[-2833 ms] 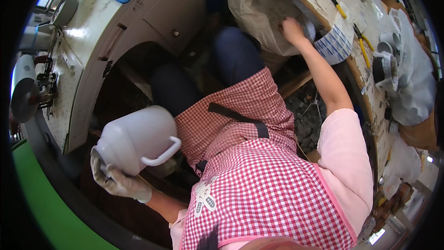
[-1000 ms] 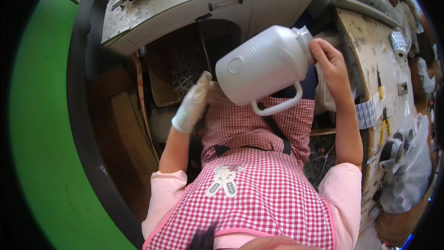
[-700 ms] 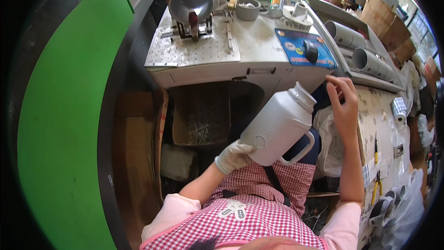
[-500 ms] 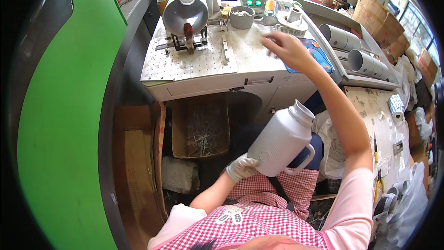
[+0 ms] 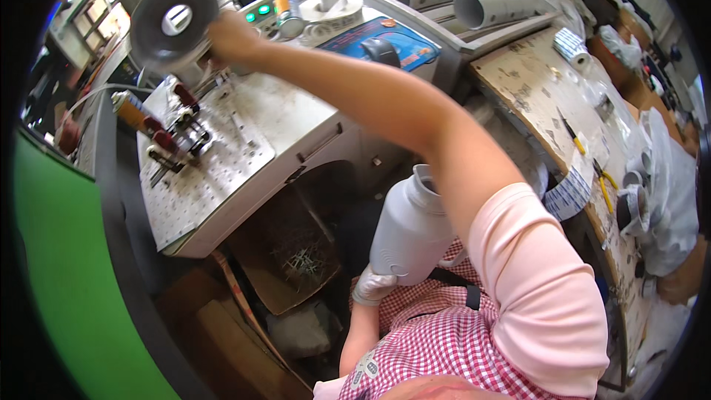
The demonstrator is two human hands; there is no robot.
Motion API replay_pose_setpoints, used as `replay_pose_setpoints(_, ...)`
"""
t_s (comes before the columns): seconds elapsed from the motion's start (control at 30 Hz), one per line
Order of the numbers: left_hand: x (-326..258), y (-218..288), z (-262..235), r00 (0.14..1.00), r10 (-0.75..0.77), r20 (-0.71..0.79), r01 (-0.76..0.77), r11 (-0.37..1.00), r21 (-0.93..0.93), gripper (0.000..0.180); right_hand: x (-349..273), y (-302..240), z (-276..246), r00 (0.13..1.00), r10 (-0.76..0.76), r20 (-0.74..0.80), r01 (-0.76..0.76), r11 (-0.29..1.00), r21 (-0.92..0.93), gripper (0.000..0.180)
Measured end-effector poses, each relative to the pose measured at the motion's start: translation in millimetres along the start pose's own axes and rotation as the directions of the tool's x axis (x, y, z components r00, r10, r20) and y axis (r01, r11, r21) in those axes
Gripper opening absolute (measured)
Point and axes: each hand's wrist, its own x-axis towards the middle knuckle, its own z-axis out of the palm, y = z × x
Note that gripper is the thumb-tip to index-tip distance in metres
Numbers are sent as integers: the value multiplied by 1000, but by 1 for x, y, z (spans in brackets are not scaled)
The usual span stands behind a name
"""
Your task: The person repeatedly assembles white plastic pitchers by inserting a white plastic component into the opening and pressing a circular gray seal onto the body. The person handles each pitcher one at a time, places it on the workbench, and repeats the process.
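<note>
My gloved left hand (image 5: 375,286) grips the lower end of a grey jug-shaped shell (image 5: 411,230), with a narrowed neck and a side handle. The shell rests tilted over my lap, partly hidden by my right arm. Stretched out to the far left, my bare right hand (image 5: 235,41) is closed on the edge of a round grey cylinder (image 5: 152,33). One end of that cylinder faces me, with a round hole in it, and it is slightly blurred. Below it, on the perforated plate, stands a black fixture with red-handled clamps (image 5: 174,137).
A control panel with green lights (image 5: 255,13), an orange can (image 5: 287,13) and a tape roll (image 5: 331,1) stand on the white bench. Grey tubes (image 5: 496,11) lie in a tray. Pliers (image 5: 605,181) lie on the right-hand table. A cardboard box (image 5: 296,292) sits below the bench.
My right hand has swung left and taken hold of the grey cylinder, now up off the fixture. The view has turned right. My left hand still holds the jug-shaped shell.
</note>
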Motion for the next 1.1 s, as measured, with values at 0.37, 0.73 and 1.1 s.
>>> replay_pose_setpoints(0.37, -2, -6, -12, 999, -52, 10, 53, 993, -109, 93, -187, 359, -276, 624, 731, -276, -745, 663, 70, 30)
replay_pose_setpoints(0.73, 9, -4, -6, 992, -79, -96, 77, 997, -22, 85, -200, 425, -225, 685, 546, -482, -728, 527, -438, 62)
replay_pose_setpoints(1.1, 4, -4, -6, 977, -144, -156, 138, 989, -48, 81, -189, 430, -192, 567, 681, -463, -812, 368, -454, 59)
